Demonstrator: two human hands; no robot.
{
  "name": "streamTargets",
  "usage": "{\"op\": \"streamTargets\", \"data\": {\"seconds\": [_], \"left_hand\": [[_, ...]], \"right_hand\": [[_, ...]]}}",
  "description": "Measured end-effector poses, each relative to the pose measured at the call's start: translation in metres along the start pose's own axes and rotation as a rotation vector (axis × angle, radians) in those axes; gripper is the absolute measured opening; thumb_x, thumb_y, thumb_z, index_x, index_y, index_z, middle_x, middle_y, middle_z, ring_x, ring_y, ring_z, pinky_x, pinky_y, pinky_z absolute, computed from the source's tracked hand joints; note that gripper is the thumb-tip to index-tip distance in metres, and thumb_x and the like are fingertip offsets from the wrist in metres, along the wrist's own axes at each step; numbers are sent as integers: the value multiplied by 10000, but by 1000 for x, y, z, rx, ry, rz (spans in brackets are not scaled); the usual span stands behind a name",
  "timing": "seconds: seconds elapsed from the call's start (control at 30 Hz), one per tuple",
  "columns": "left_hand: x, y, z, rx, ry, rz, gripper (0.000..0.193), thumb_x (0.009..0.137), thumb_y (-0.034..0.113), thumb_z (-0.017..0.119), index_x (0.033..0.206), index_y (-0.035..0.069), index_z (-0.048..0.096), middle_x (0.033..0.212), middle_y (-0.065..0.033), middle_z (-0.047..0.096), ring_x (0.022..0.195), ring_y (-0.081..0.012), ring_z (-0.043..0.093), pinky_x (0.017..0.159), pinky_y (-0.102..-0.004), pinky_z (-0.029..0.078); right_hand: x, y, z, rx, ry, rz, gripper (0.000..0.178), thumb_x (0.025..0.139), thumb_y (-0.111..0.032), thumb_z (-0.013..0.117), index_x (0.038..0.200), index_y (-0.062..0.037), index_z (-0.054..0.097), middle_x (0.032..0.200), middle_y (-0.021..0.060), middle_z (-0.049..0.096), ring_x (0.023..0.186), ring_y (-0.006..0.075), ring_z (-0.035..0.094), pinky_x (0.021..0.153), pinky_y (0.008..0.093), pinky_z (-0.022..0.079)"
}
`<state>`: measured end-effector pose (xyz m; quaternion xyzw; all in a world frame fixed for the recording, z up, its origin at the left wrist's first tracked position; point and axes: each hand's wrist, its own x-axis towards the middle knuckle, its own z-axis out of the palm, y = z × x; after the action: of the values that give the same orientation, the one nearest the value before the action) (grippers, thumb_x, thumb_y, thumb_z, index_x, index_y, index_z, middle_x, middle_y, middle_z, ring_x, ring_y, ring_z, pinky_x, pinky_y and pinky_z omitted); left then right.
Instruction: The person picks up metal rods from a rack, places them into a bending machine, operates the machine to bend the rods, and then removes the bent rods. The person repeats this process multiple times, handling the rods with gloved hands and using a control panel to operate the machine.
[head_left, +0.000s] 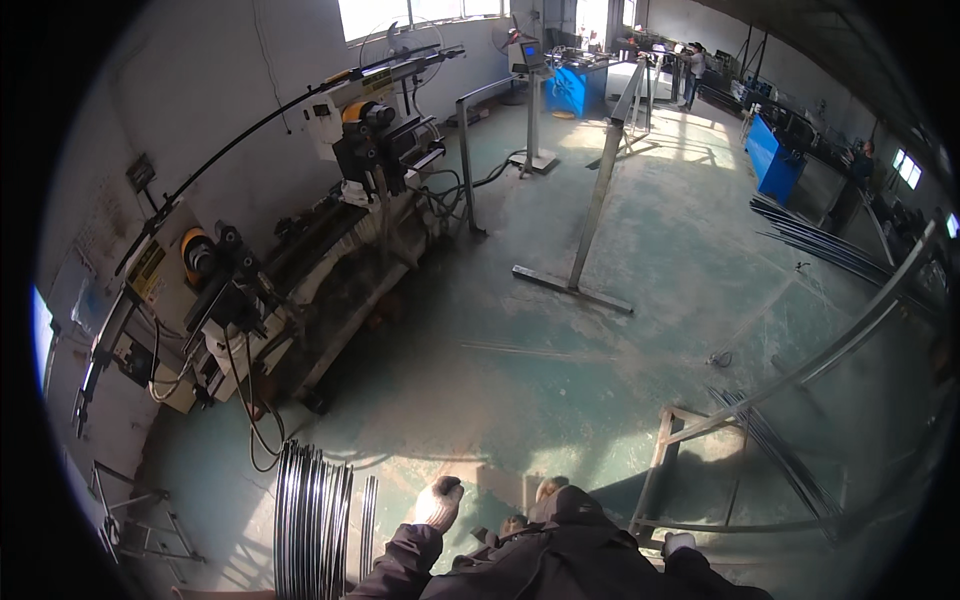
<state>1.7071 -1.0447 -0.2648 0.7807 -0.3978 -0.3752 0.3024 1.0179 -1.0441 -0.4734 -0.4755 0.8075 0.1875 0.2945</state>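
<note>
Left hand, gloved, fingers look curled; can't tell how tightly or if it grips anything. It's just right of the near rods. Right hand, gloved, mostly hidden by sleeve; opening and grip can't tell. It's beside the metal frame, near right; contact unclear. Worn green floor. Machines left, yellow label too small to read. Person far.

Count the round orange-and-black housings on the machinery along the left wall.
2. One housing is nearer the camera, at far left; the other housing sits farther back, higher and more to the right in the view. More could be hidden behind.
</note>
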Motion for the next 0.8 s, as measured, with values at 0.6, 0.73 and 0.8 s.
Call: {"op": "streamTargets", "data": {"seconds": [0.6,0.73,0.8], "left_hand": [[545,301,-17,-70,-19,121,336,1080,279,741,1298,31,807,1167,-249,830,1095,-412,813,972,-467,639],[700,359,-48,-8,-16,343,290,1072,168,782,1307,-3,783,1158,-194,838,1098,-276,823,982,-387,641],[784,393,-73,14,117,452,244,1056,111,799,1274,1,793,1146,-182,834,1045,-273,825,932,-386,653]], "right_hand": [[315,-731,-398,503,149,-589,521,975,-421,759,1228,27,840,1056,254,851,1017,404,832,953,461,624],[349,-913,-514,671,171,-762,345,1030,-250,764,1222,27,838,969,148,855,911,239,812,881,379,619],[366,-980,-554,793,124,-865,307,1062,-188,760,1224,65,822,939,125,842,854,200,784,827,353,617]]}}
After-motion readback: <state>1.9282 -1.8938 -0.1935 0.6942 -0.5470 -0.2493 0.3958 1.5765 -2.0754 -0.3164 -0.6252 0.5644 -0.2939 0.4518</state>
